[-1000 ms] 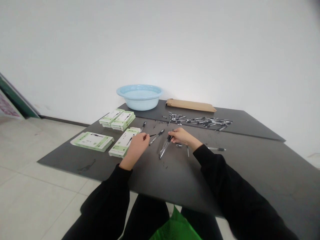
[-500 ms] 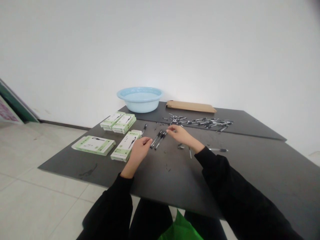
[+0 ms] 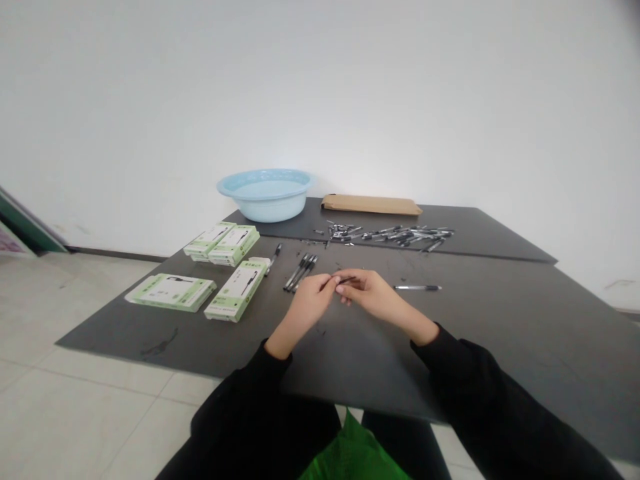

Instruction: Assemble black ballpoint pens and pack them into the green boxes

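My left hand (image 3: pixel 311 301) and my right hand (image 3: pixel 369 293) meet over the middle of the dark table (image 3: pixel 350 360). Their fingertips are closed together around a small dark piece (image 3: pixel 349 280), too small to name. Just behind my left hand a few black-and-clear pens (image 3: pixel 301 271) lie side by side. One more pen (image 3: pixel 417 288) lies to the right of my right hand. A white-and-green pen box (image 3: pixel 238 290) rests left of my left hand, with a single pen (image 3: pixel 274 257) along its far right edge.
Another flat box (image 3: pixel 173 292) and two stacks of boxes (image 3: pixel 234 245) are on the left. A blue basin (image 3: pixel 270 197), a brown cardboard piece (image 3: pixel 371 205) and a loose pile of pens and parts (image 3: pixel 415 236) stand or lie farther back.
Both hands have come together, my right hand moving down and away from beside the pen row. A dark piece is now between their fingers. The view has shifted slightly right.
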`<state>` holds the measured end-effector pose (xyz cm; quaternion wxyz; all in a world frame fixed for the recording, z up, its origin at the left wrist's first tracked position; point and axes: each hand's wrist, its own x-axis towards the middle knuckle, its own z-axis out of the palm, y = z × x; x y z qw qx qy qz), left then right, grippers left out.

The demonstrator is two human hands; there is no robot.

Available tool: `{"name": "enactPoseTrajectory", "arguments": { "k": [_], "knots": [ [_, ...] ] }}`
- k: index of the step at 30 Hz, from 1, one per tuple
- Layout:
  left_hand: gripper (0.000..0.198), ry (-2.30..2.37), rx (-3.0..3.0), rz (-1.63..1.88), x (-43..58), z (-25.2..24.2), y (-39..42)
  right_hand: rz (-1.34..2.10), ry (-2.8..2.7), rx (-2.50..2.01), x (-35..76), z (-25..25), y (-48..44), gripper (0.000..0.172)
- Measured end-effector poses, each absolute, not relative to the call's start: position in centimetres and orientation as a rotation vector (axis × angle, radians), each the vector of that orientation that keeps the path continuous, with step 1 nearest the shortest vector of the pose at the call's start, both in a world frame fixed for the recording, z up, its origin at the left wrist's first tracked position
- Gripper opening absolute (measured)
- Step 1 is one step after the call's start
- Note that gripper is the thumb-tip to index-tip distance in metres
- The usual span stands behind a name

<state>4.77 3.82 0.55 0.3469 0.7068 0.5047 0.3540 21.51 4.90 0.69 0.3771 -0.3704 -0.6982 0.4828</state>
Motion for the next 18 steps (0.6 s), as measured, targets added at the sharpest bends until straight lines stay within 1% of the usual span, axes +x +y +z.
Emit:
{"name": "enactPoseTrajectory", "arguments": {
  "k": [3, 6, 9, 10, 11, 12, 14, 16, 18],
  "knots": [
    [0.043, 1.324, 1.958, 0.854, 5.9, 1.1, 3.5, 1.096, -1.807, -0.985, 22.7, 0.7, 4.6, 0.025],
    [0.048, 1.456, 2.133, 0.767, 4.2, 1.8, 3.7, 0.901, -1.918, -1.075, 25.5, 0.8, 3.9, 0.027],
    [0.042, 2.033, 2.176, 0.888, -0.5, 2.2, 4.4, 0.581, -2.031, -1.235, 29.7, -0.1, 2.8, 0.027],
    [0.04, 2.242, 2.145, 0.905, -2.4, 2.2, 4.7, 0.476, -2.062, -1.278, 31.0, -0.7, 2.4, 0.028],
    [0.042, 2.442, 2.102, 0.856, -4.1, 2.1, 4.9, 0.377, -2.072, -1.331, 32.3, -1.5, 1.9, 0.029],
    [0.05, 2.628, 2.029, 0.776, -5.7, 1.9, 5.2, 0.289, -2.076, -1.39, 33.3, -2.4, 1.5, 0.032],
    [0.067, 2.784, 1.88, 0.534, -7.9, 1.2, 5.6, 0.165, -2.16, -1.439, 34.6, -4.1, 0.5, 0.035],
    [0.078, 2.777, 1.755, 0.343, -8.6, 0.2, 6.0, 0.06, -2.256, -1.474, 35.1, -5.4, -0.2, 0.036],
    [0.083, 2.74, 1.692, 0.257, -8.5, -0.7, 6.5, 0.009, -2.317, -1.505, 35.1, -6.1, -0.8, 0.039]
  ]
}}
